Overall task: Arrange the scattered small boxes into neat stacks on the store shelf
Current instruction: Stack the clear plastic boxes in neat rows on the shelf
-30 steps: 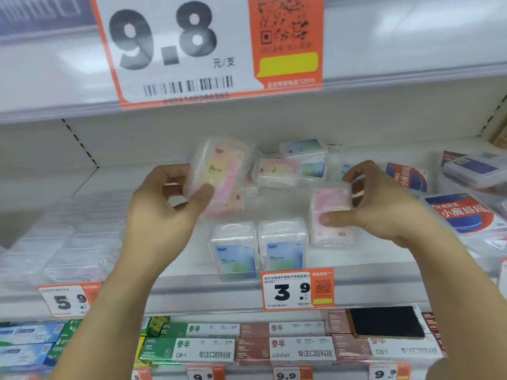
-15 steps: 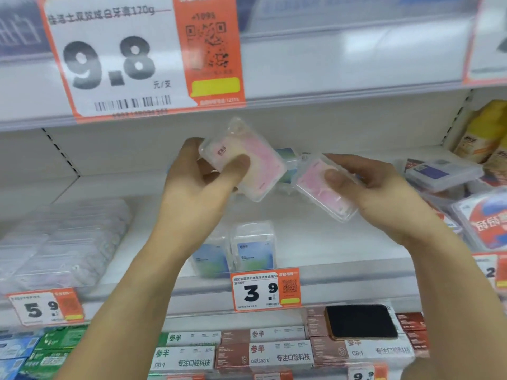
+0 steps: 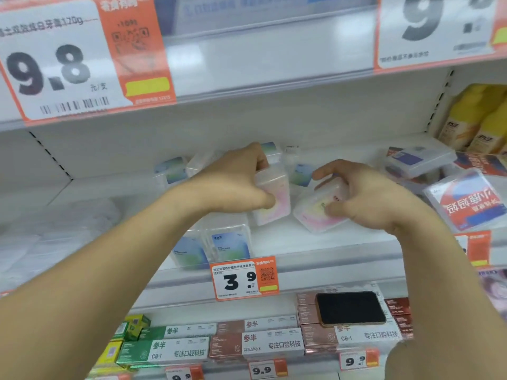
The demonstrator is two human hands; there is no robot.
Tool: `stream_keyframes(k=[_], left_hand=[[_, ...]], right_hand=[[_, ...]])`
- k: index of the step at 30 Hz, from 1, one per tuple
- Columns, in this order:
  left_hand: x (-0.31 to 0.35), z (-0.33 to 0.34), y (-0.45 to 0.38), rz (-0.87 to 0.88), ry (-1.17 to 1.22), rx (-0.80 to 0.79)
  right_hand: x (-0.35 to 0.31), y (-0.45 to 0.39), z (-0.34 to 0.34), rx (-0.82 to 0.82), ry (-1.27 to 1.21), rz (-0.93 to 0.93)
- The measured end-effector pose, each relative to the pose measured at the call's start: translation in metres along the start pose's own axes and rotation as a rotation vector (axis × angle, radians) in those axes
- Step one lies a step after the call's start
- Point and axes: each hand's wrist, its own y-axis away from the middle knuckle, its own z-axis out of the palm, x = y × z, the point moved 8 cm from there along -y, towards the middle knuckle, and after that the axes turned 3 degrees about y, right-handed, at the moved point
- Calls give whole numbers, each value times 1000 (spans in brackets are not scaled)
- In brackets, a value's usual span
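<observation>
Both hands work over the white shelf just above the 3.9 price tag, which serves here as the landmark. Up and slightly left of the tag, the left hand grips a clear box with a pink label, thumb on its front and fingers curled round its far side; the box stands upright, its lower end at or near the shelf surface, though whether it touches cannot be told. Up and to the right of the tag, the right hand holds a second pink-labelled box, tilted on a corner, thumb pressed on the label and fingers arched over the top; the two boxes sit close beside each other, a narrow gap between them. Directly above the tag, at the shelf's front edge, stand two blue-labelled boxes side by side, touching; further back behind the hands more blue-labelled boxes lie loosely, partly hidden. Far right of the tag, flat red-and-blue packs are piled unevenly; below and right of the tag a black phone rests on toothpaste cartons.
</observation>
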Motion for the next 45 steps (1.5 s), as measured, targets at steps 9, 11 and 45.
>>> stream_keyframes(k=[9,11,45], left_hand=[[10,35,-5,-39,-232,-446],[7,38,-5,-61,-200,-507],[-13,40,20,95,-258,-412]], right_hand=[[4,2,-5,-84,-190,-37],[1,4,1,-157,-241,-73],[-25,8,36,-359,20,-236]])
